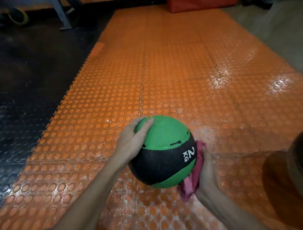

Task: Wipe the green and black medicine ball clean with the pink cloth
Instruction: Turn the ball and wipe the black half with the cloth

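Observation:
The green and black medicine ball (163, 153), marked "2 KG" in white, is held above the orange studded floor mat. My left hand (132, 140) lies spread on the ball's upper left side, thumb over the top. My right hand (205, 175) presses the pink cloth (193, 174) against the ball's lower right side. The cloth bunches between palm and ball, and most of it is hidden behind the ball.
The orange mat (165, 81) runs forward, wet and shiny on the right. Black studded flooring (24, 84) lies to the left. A red padded block (199, 4) and a grey metal frame leg (60, 12) stand at the far end. My knee (286, 179) is at the right.

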### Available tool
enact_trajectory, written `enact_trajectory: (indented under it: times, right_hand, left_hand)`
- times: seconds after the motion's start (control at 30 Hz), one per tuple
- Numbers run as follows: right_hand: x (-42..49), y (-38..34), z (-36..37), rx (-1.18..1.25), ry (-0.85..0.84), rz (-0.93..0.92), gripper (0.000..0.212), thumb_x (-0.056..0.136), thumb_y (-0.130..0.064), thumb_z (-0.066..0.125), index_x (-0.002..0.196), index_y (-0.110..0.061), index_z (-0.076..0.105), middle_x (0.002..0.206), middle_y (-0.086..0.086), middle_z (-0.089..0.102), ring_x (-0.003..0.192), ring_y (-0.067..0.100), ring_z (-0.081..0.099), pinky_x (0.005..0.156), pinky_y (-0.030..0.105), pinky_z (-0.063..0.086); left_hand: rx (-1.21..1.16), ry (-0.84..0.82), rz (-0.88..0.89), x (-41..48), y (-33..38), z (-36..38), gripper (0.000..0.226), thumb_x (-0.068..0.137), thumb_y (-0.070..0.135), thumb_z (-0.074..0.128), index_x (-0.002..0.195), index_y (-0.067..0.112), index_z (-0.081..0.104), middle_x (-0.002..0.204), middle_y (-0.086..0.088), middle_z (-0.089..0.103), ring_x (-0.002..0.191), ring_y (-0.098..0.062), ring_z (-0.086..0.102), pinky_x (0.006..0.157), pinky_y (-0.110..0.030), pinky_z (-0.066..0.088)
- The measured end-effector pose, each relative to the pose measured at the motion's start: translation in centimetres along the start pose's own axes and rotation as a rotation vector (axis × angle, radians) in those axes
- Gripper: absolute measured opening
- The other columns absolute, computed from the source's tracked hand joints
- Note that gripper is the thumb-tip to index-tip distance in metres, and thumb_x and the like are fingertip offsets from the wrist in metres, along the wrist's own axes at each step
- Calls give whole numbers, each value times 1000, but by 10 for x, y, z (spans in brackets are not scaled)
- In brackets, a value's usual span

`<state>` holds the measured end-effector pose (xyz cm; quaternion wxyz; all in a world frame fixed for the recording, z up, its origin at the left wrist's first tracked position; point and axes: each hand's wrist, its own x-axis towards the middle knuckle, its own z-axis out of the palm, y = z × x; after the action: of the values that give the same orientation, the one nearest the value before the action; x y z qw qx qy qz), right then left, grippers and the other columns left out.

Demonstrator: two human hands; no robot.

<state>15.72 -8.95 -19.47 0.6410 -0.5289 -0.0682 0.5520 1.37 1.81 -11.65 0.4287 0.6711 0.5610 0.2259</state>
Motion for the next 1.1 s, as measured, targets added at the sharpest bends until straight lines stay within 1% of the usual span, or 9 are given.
enact_trajectory:
  times: [0.13, 0.3, 0.53, 0.63, 0.73, 0.83, 0.93, 1.03, 1.1]
  right_hand:
    - [3, -26, -14, -96, 72, -279, 42, 81, -50, 49, 111, -23, 59, 102, 6, 67, 96, 24, 63, 84, 41, 50]
    - [-5, -19, -16, -312, 102, -406, 15, 95, -27, 41, 95, -30, 55, 85, -11, 60, 75, -5, 60, 54, 4, 43]
    - [18, -44, -16, -479, 216, -508, 10, 89, -33, 50, 89, -24, 55, 89, 6, 60, 76, 22, 59, 64, 29, 53]
    - [18, -69, -9, -714, 165, -733, 20, 86, -24, 58, 104, -29, 52, 93, -12, 55, 78, 1, 53, 62, 13, 45]
    - [8, -65, 8, -1053, 64, -883, 30, 83, -33, 55, 113, -34, 56, 105, -8, 51, 84, 2, 49, 69, 17, 47]
    - [3, -30, 13, -1395, -24, -1117, 32, 86, -42, 47, 107, -25, 64, 104, 4, 59, 87, 20, 54, 56, 26, 51]
    - [10, -21, 14, -1439, -33, -1296, 20, 80, -24, 57, 96, -20, 69, 91, 7, 61, 75, 24, 55, 42, 24, 43]
    - [17, -33, 30, -1478, 68, -1221, 13, 79, -19, 68, 91, -20, 68, 80, 6, 55, 70, 23, 54, 38, 19, 29]
    - [32, -48, 45, -1479, 87, -1029, 12, 88, -25, 57, 97, -20, 63, 87, 7, 53, 74, 24, 53, 44, 25, 39]
  left_hand:
    - [-106, 36, 41, -2, 13, 17, 53, 89, 60, 38, 136, 35, 41, 143, 6, 38, 125, -12, 38, 102, -35, 29]
    - [334, 98, 58, 12, 9, 66, 58, 94, 59, 15, 140, 29, 36, 149, 4, 32, 138, -21, 26, 111, -55, 21]
    - [304, 274, 43, 21, -12, 71, 38, 101, 35, 24, 133, 35, 45, 142, 13, 41, 132, -12, 35, 107, -38, 24]
    - [277, 283, 35, 22, -9, 68, 37, 101, 34, 26, 131, 36, 47, 141, 14, 43, 131, -11, 37, 106, -34, 26]
    - [305, 284, 20, 26, -7, 71, 37, 101, 35, 27, 132, 35, 46, 142, 13, 42, 131, -11, 37, 106, -32, 26]
    - [293, 275, 12, 31, -3, 71, 36, 100, 36, 28, 130, 37, 48, 140, 14, 45, 128, -11, 40, 104, -33, 29]
    - [275, 255, 65, 29, -5, 70, 40, 97, 40, 26, 127, 35, 54, 136, 15, 48, 125, -11, 43, 103, -32, 29]
    - [308, 278, 122, 24, -9, 71, 55, 86, 45, 18, 127, 34, 54, 136, 15, 48, 126, -9, 41, 99, -25, 24]
    - [313, 289, 95, 24, -9, 71, 56, 85, 44, 17, 128, 34, 51, 138, 16, 46, 128, -8, 37, 103, -28, 20]
